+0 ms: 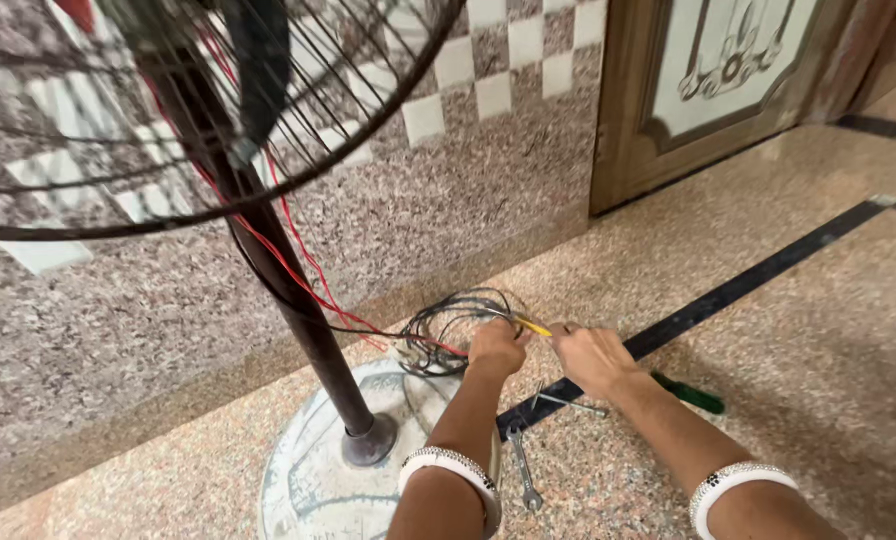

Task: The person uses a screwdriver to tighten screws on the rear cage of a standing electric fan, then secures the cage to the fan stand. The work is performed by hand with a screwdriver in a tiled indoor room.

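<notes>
Wires (458,325) coiled just beside the fan base (313,480), their yellow strand (534,327) running crosswise, pinched between closed left hand (496,349) and right hand (590,357).

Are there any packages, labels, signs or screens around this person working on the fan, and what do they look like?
None show here: no package, label, sign or screen.
The nearest thing is a carved panel on the wooden door at upper right: pale, arched, with a raised ornament, brown frame.
The left hand and right hand meet at a coil of dark wires beside the fan's round base.
</notes>
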